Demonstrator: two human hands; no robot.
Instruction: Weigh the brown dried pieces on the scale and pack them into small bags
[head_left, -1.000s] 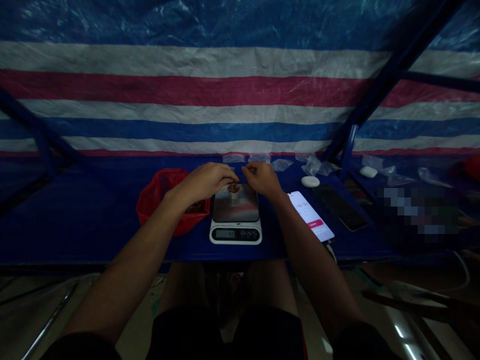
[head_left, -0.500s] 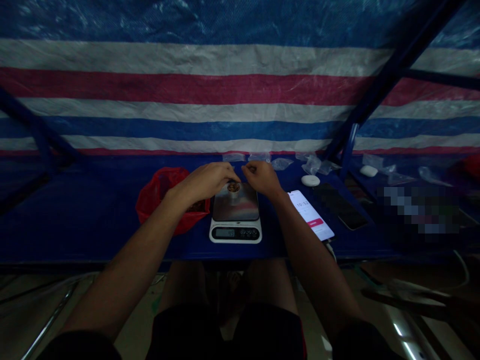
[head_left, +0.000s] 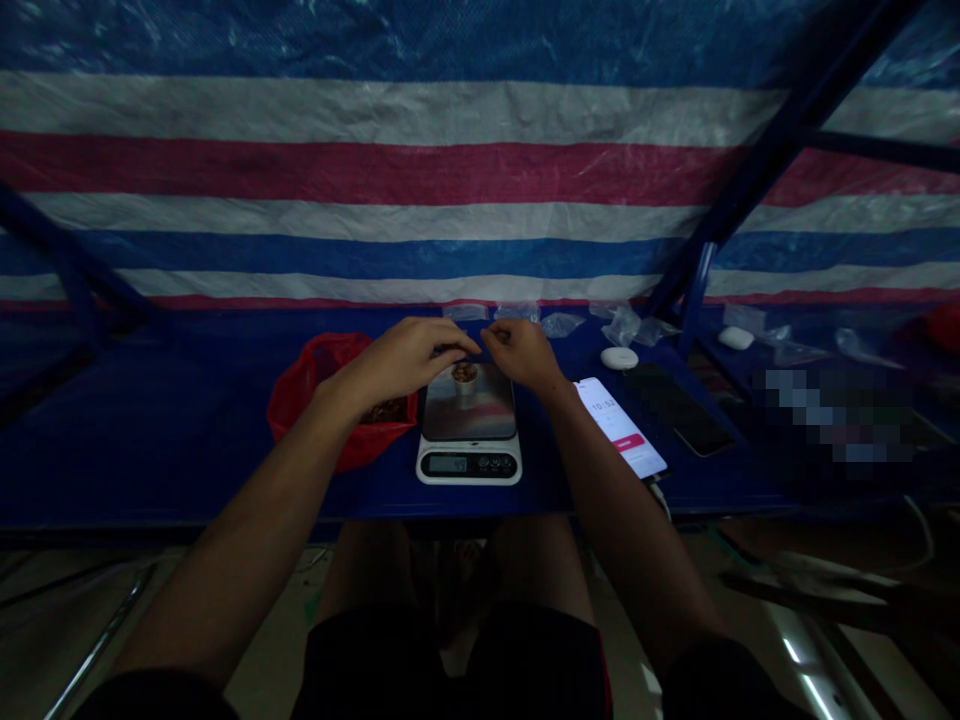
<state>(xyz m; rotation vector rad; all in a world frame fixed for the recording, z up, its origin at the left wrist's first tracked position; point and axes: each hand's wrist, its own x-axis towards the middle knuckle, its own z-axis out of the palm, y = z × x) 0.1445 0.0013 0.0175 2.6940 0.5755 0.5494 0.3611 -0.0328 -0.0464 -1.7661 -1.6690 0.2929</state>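
A small cup (head_left: 465, 377) of brown bits stands on a digital kitchen scale (head_left: 469, 432) on the blue table (head_left: 172, 440). My left hand (head_left: 401, 356) hovers just above and left of the cup with its fingers pinched together. My right hand (head_left: 523, 353) is close on the other side, fingers also pinched. Both seem to pull at something thin between them above the cup, too dark to name. A red plastic bag (head_left: 319, 382) with brown contents lies left of the scale, under my left wrist.
A lit phone (head_left: 621, 426) lies right of the scale, a dark phone (head_left: 679, 412) beyond it. A white earbud case (head_left: 619, 358) and several clear plastic bags (head_left: 630, 326) sit along the back. A striped tarp hangs behind; a blue frame post (head_left: 694, 290) rises at right.
Both hands have lifted slightly above the cup, fingertips still pinched close together. The view has tilted a little. The scale and bag stay put.
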